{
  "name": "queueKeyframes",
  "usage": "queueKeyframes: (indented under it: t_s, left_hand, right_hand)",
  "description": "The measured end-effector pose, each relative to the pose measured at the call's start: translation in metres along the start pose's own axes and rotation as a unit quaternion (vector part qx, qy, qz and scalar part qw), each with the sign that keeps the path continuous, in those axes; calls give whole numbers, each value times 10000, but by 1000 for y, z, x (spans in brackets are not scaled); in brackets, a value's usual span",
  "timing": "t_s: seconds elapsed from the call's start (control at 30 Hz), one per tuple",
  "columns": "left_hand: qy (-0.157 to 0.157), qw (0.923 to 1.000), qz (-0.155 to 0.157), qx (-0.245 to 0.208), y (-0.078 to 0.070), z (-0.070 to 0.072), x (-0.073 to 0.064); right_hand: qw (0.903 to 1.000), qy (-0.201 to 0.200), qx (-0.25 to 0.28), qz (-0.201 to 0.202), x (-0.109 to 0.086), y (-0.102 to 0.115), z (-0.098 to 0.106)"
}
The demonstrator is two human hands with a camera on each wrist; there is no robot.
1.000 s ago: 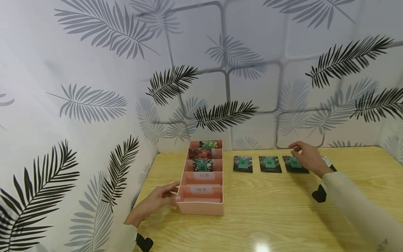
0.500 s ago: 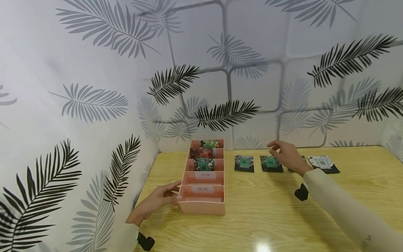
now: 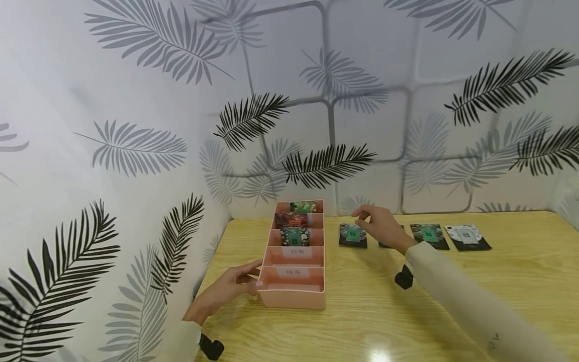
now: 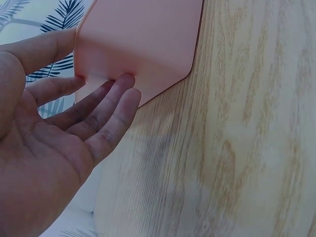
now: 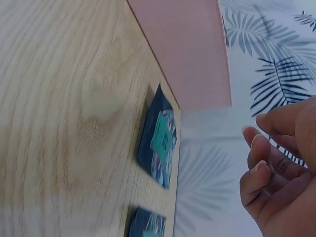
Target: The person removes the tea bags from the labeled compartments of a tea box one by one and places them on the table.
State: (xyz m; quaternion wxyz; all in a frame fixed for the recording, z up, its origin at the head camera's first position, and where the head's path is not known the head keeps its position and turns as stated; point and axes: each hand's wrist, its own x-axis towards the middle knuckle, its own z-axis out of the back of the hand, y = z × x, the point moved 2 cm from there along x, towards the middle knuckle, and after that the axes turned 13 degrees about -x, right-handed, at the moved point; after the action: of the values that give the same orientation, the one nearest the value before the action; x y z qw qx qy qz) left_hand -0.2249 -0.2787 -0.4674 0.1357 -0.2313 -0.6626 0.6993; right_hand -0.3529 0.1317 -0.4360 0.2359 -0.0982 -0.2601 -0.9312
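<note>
Worktop [image 3: 353, 306]: broad bare wood before the packet row and right of the box gives free passage low down, with the right sleeve [image 3: 470, 296] slanting above it.
Pink box [image 3: 293, 300]: walls and dividers bar a low sideways pass; its two front compartments lie open from above.
Upright packets [image 3: 295, 237]: block the three rear compartments partway.
Front left corner: occupied by the left grip [image 3: 226, 289].
Leftmost packet [image 3: 353, 235]: narrow strip between it and the box; right grip [image 3: 381, 226] just beside, overhead.
Patterned wall [image 3: 362, 125]: closes off the rear.
</note>
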Motion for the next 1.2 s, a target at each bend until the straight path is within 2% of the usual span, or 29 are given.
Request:
queueKeyframes:
  t_s: [0.23, 0.33, 0.53, 0.8, 1.2]
  left_hand:
    - [-57, 10000, 7, 47, 2, 1, -1]
    - [-50, 10000, -3, 67, 4, 2, -1]
    - [7, 9999, -102, 103, 3, 4, 0]
    - [21, 9997, -117, 190, 2, 4, 0]
    - [-47, 9997, -56, 232, 3, 5, 0]
  right_hand:
    - [9994, 101, 268, 194, 12, 30, -19]
    - [9991, 143, 209, 351, 18, 43, -27]
    - [9989, 198, 126, 417, 32, 63, -44]
    - [9984, 479, 260, 113, 45, 77, -64]
    - [9995, 263, -168, 44, 52, 85, -76]
